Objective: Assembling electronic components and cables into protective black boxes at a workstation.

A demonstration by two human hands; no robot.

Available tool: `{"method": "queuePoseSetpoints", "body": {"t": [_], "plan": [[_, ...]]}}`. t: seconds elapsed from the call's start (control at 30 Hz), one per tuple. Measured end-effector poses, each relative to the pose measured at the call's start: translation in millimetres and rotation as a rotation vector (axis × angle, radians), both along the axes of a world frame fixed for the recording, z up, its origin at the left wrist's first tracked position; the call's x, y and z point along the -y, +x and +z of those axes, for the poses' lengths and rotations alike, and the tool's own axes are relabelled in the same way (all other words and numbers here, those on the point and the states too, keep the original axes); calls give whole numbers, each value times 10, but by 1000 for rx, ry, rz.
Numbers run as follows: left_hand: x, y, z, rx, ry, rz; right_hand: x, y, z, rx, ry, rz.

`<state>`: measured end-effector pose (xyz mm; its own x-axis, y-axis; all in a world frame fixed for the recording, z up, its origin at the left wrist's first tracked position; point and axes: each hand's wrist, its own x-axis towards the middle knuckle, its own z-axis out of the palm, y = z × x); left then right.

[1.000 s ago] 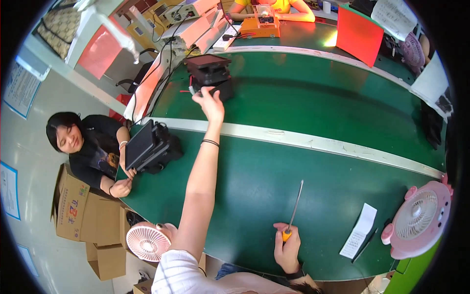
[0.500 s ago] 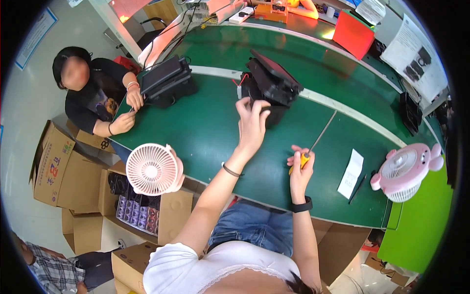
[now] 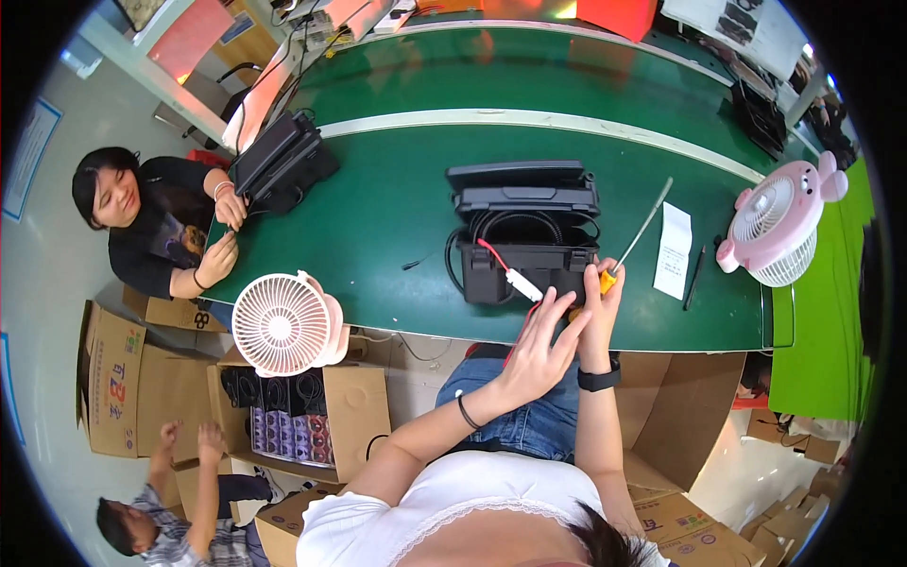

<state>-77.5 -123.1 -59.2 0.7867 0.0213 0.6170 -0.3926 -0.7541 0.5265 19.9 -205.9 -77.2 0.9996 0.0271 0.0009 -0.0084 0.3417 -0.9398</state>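
Right hand (image 3: 597, 300) fingers gripping screwdriver (image 3: 635, 239), shaft angled far-right, clear of black case (image 3: 522, 231). Left hand (image 3: 539, 352) fingers open, spread near case's near edge on bench (image 3: 378, 217), likely steadying.

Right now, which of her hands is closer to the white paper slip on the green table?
Right. The right hand grips a screwdriver just left of the paper slip; the left hand lies farther left and lower, by the black case.

Both forearms rise from the lower edge and meet, the left hand (image 3: 540, 342) open with fingers spread and pointing up, a dark band on its wrist, the right hand (image 3: 597, 304) closed in a fist, a black watch on its wrist.
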Motion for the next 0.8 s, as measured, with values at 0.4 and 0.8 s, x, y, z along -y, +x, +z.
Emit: {"method": "queuePoseSetpoints", "body": {"t": [0.4, 0.8], "plan": [[-1550, 306, 873, -26, -25, 210, 246, 39, 114, -31, -167, 183], [-1607, 635, 880, 53, 297, 572, 340, -192, 18, 21, -112, 359]]}}
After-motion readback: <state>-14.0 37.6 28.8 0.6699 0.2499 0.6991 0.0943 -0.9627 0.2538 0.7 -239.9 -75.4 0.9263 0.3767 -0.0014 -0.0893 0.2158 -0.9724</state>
